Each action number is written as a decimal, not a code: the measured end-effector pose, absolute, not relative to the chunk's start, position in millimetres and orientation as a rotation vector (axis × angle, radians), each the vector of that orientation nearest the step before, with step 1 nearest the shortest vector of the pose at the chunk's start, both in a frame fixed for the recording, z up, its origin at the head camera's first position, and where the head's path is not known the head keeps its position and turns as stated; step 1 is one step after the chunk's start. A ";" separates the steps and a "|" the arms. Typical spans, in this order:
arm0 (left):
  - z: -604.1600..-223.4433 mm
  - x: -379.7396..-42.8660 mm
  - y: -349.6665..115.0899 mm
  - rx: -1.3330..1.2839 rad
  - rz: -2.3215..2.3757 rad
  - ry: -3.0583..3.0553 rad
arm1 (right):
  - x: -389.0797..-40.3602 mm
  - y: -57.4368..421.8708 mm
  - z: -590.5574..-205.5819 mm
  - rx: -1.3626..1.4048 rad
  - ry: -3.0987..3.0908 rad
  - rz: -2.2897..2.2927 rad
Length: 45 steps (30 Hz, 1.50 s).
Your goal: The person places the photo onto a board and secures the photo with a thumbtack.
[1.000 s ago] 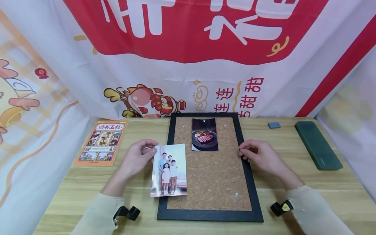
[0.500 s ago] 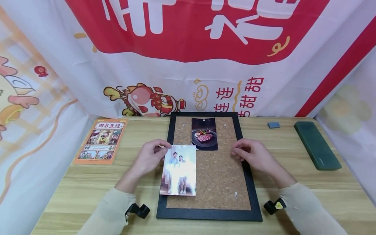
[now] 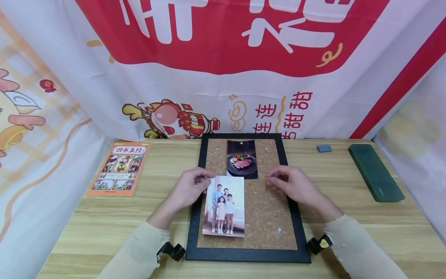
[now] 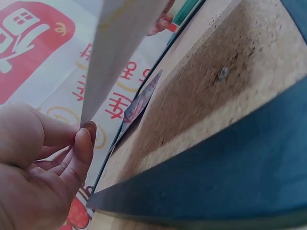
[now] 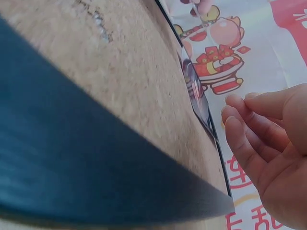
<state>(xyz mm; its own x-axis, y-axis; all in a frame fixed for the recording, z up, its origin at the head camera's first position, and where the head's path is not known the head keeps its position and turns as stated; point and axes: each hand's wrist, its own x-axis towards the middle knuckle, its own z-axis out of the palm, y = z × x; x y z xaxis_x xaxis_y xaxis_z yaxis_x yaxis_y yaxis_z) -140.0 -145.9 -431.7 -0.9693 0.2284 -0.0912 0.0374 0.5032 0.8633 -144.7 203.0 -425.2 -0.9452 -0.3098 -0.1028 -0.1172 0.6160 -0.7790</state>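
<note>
My left hand [image 3: 191,188] pinches the upper left corner of a family photo [image 3: 226,209] between thumb and fingers. The left wrist view shows the photo's pale back [image 4: 115,52] standing away from the cork. Beneath it lies a black-framed corkboard [image 3: 268,213]. A photo of a plated steak [image 3: 242,161] is fixed at the board's top middle by a clear pushpin [image 3: 241,143], its lower edge lifting from the cork. Over the board's right side, my right hand [image 3: 294,184] has loosely bent fingers; nothing shows between its fingertips [image 5: 235,124].
Other clear pushpins stand in the cork, one at lower right [image 3: 279,231]. An orange comic-style booklet [image 3: 119,168] lies left of the board. On the right are a small blue block [image 3: 324,148] and a dark green case [image 3: 376,172]. A printed cloth [image 3: 195,85] hangs behind.
The left hand has carried the family photo rightward, from the board's left edge to over the cork. My right hand has moved left, from the right frame edge to over the cork.
</note>
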 end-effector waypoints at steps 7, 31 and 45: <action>-434.3 -138.0 -133.7 0.300 1.472 2.477 | -145.1 192.4 -426.1 -0.403 2.599 -1.273; -439.6 -137.6 -103.5 0.434 1.162 2.632 | -156.6 155.2 -434.3 -0.502 2.416 -1.375; -485.9 -157.2 -99.0 0.510 0.975 2.708 | -164.0 138.6 -444.2 -0.387 2.340 -1.340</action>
<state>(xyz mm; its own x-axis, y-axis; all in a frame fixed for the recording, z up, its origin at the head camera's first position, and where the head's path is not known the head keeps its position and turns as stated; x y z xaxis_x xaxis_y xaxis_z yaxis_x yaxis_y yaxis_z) -157.2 -99.0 -485.9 -0.9160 0.3919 -0.0856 0.2473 0.7198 0.6487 -164.0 138.6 -444.2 -0.8753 -0.4334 -0.2146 -0.0343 0.4982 -0.8664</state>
